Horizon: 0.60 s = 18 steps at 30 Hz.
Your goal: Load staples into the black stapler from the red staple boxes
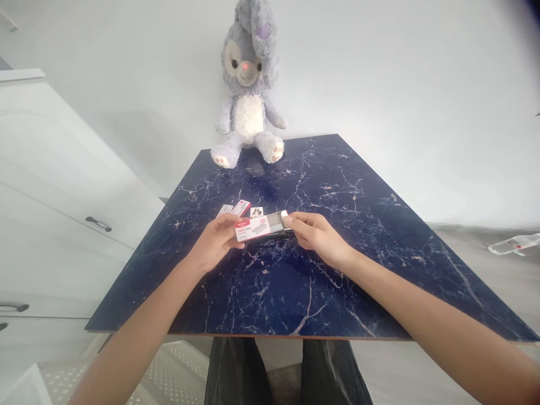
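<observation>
My left hand grips a red-and-white staple box by its left end, thumb on top and fingers beneath. Out of the box's right end slides a pale inner tray, greyish inside. My right hand pinches the far end of that tray between thumb and fingers. Just behind the left hand lie two more small red-and-white boxes, partly covered by it. A small picture card or box shows beside them. Something dark lies below the held box, mostly hidden.
A blue marbled table spreads under my hands. At its back edge a grey plush rabbit sits against the white wall. White cabinets stand on the left. A clear plastic bottle lies on the floor at right.
</observation>
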Tool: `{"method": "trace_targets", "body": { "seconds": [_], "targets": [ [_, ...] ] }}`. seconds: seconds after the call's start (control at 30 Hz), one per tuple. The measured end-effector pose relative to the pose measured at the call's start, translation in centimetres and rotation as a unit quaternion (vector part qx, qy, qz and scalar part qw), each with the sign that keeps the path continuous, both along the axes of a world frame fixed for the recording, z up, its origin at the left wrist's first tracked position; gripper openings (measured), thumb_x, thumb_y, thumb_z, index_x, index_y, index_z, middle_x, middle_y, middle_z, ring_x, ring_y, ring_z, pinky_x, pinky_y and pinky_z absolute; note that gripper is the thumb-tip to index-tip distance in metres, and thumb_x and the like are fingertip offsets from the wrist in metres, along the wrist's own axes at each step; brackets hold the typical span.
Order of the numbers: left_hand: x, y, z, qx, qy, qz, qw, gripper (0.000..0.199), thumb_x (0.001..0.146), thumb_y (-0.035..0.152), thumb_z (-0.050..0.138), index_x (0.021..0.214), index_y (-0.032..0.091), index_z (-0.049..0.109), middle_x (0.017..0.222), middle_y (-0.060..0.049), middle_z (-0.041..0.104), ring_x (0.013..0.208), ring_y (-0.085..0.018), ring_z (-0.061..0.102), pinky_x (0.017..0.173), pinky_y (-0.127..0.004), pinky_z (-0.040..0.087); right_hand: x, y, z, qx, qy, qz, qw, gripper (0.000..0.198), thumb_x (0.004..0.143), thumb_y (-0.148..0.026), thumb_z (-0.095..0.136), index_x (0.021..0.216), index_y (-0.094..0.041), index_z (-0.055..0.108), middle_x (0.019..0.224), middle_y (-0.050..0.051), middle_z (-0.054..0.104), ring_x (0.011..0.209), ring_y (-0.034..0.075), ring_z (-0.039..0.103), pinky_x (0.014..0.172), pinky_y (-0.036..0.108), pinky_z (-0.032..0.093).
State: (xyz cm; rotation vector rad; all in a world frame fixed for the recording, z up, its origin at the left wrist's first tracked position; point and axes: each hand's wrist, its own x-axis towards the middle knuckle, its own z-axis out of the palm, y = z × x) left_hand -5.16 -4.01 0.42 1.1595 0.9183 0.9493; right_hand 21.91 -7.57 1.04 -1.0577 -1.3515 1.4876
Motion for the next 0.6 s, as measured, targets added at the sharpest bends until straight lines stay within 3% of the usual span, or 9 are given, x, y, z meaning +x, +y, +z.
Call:
{"method": "trace_targets", "body": {
  "seconds": [0.17, 0.33, 0.43, 0.53, 0.6],
  "targets": [
    [-0.3, -0.7, 0.3, -0.013, -0.018, -0.074, 0.997, 0.035, 0.074, 0.043, 0.087, 0.103, 0.027, 0.078, 0.096, -0.005, 0.075, 0.077, -0.019, 0.074, 0.048, -0.021, 0.059, 0.0, -0.3, 0.9, -0.013, 0.026, 0.068, 0.997, 0.048, 0.086, -0.065, 0.072, 0.081, -0.020, 0.057, 0.058, -0.009, 0.029, 0.049, 0.008, 0.020, 0.046, 0.026, 0.018],
    [0.0, -1.2, 0.9, -0.008, -0.003, -0.125, 0.992, 0.040, 0.076, 0.043, 0.086, 0.111, 0.026, 0.076, 0.104, -0.008, 0.075, 0.068, -0.017, 0.073, 0.050, -0.024, 0.060, 0.0, -0.2, 0.5, 0.124, -0.135, -0.012, 0.983, 0.045, 0.094, -0.063, 0.061, 0.090, -0.019, 0.071, 0.067, -0.003, 0.051, 0.058, 0.012, 0.040, 0.055, 0.027, 0.031],
    [0.3, -1.2, 0.8, 0.015, 0.013, -0.155, 0.988, 0.049, 0.073, 0.042, 0.088, 0.117, 0.026, 0.074, 0.113, -0.011, 0.074, 0.080, -0.021, 0.074, 0.056, -0.028, 0.062, -0.3, -0.5, 0.1, 0.185, -0.190, -0.024, 0.964, 0.046, 0.102, -0.057, 0.050, 0.081, -0.019, 0.067, 0.068, -0.002, 0.053, 0.061, 0.013, 0.043, 0.057, 0.027, 0.032],
    [0.4, -1.1, 0.4, 0.053, 0.009, -0.165, 0.985, 0.061, 0.069, 0.043, 0.091, 0.126, 0.028, 0.071, 0.128, -0.013, 0.070, 0.104, -0.028, 0.072, 0.073, -0.034, 0.064, -0.8, -1.2, -0.1, 0.246, -0.214, 0.029, 0.945, 0.045, 0.107, -0.043, 0.044, 0.070, -0.019, 0.053, 0.064, -0.003, 0.048, 0.058, 0.012, 0.040, 0.058, 0.027, 0.032],
    [0.3, -0.9, 0.2, 0.073, 0.007, -0.179, 0.981, 0.070, 0.069, 0.044, 0.091, 0.134, 0.033, 0.066, 0.141, -0.013, 0.064, 0.109, -0.028, 0.070, 0.083, -0.038, 0.062, -1.2, -1.6, -0.1, 0.295, -0.223, 0.077, 0.926, 0.038, 0.106, -0.031, 0.045, 0.071, -0.019, 0.050, 0.066, -0.003, 0.051, 0.060, 0.011, 0.042, 0.062, 0.027, 0.034]
  ]
}}
